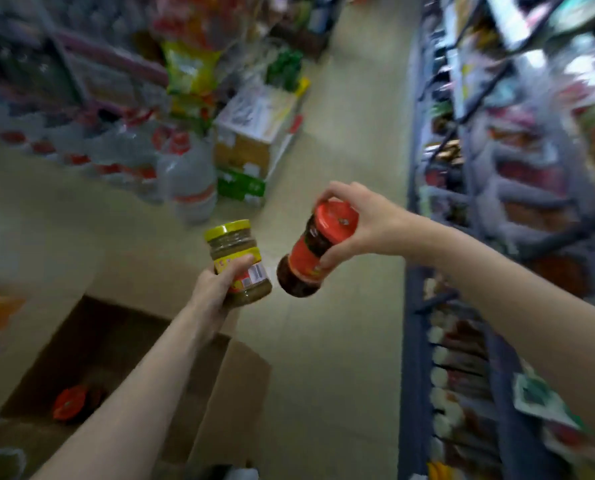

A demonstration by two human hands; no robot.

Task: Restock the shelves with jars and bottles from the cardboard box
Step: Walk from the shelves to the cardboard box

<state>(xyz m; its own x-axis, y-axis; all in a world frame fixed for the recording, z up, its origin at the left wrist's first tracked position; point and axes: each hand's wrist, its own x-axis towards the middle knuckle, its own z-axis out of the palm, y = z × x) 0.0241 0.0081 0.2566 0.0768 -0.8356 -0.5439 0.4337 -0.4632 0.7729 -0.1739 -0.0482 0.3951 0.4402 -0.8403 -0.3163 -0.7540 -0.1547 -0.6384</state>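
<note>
- Red-lidded jar sits in the grip of the right hand — fingers arched over the lid rim from above, thumb pressed low on the label. Its long axis is tilted, lid up and toward the shelves, dark base swung down and away from them.
- Yellow-lidded jar is held by the left hand, fingers wrapped round the lower half over the label. It stands nearly upright, leaning a little, farther from the shelves than the red jar.
- Both jars hang in the air over the floor, near one another but apart; neither touches a shelf.
- Shelves run along the far side of the red jar from the cardboard box, so the right hand is plainly the nearer one. My guess is the red jar goes in first, and it would need righting so its base comes down flat.
- Cardboard box lies open on the opposite side from the shelves, under the left forearm; one more red lid shows deep inside it.
- Shelf rows are badly blurred — I cannot tell which slot is free.
</note>
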